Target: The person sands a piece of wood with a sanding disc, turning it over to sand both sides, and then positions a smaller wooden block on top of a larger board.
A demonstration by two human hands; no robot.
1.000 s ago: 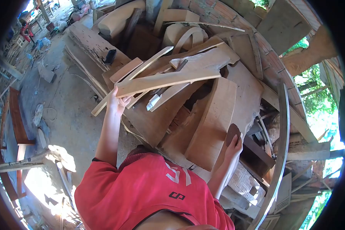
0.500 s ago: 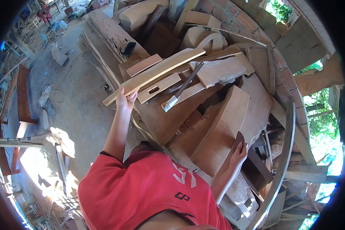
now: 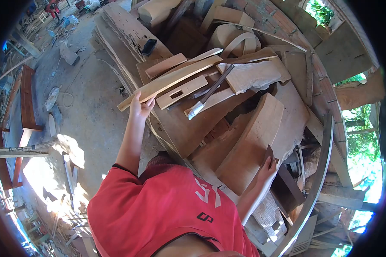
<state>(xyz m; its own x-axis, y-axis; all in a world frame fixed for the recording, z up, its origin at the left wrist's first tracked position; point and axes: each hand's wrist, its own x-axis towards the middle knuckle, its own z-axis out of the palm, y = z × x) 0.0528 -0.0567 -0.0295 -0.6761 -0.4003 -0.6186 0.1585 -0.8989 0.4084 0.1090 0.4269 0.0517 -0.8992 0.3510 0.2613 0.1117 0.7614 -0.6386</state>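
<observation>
A long pale wooden strip (image 3: 176, 77) slants across the pile of timber in the head view. My left hand (image 3: 141, 105) grips its near left end, fingers wrapped round the edge. In my right hand (image 3: 268, 167) is a thin dark brown sheet (image 3: 269, 152), perhaps sandpaper, pinched above a broad curved wooden block (image 3: 254, 139). Beside the strip lie a slotted wooden piece (image 3: 181, 92) and a short reddish block (image 3: 166, 65). A paintbrush (image 3: 211, 92) with a whitish head rests across the boards nearby.
Rough planks (image 3: 131, 32) and curved offcuts (image 3: 240, 45) are heaped ahead, against a low brick wall (image 3: 283, 25). A long curved strip (image 3: 324, 171) stands at the right. Concrete floor (image 3: 90, 90) with scattered scraps lies left, beside a reddish-brown wooden frame (image 3: 27, 98).
The far end of the pale strip has dropped a little and shifted left, baring more of the piece behind it. Both hands keep their holds, and the view has shifted slightly.
</observation>
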